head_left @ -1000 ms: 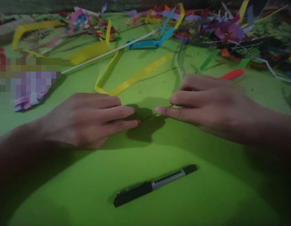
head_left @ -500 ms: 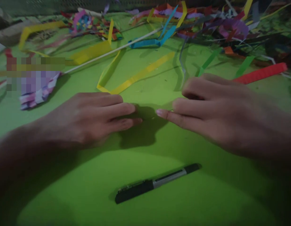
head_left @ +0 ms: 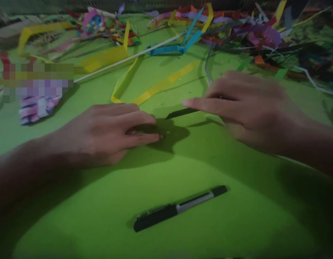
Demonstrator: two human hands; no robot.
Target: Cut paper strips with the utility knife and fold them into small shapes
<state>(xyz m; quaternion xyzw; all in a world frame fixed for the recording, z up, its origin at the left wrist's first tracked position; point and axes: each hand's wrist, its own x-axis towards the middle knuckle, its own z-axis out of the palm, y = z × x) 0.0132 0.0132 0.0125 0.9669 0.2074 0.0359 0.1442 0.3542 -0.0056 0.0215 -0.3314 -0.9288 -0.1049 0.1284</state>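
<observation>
My left hand (head_left: 109, 135) rests on the green tabletop (head_left: 101, 208) with its fingers curled. The thumb and forefinger point right, a small gap between them; anything pinched there is too small or hidden to name. To the right, my right hand (head_left: 252, 104) is closed around a knife, whose dark pointed blade (head_left: 181, 113) sticks out toward the left fingertips. The knife's handle is covered by the hand. Below both hands lies a black and grey capped pen (head_left: 179, 208), tilted up to the right.
A thin white stick (head_left: 123, 57) slants across behind my hands, near yellow paper strips (head_left: 166, 82) and a blue strip (head_left: 166, 49). At left is a woven purple and pink paper piece (head_left: 39, 108). Tangled coloured strips (head_left: 266, 36) are heaped at the back right.
My right hand has moved up and turned, so the dark blade now shows and the red handle no longer does. The left hand has stayed nearly in place, its thumb and forefinger slightly farther apart.
</observation>
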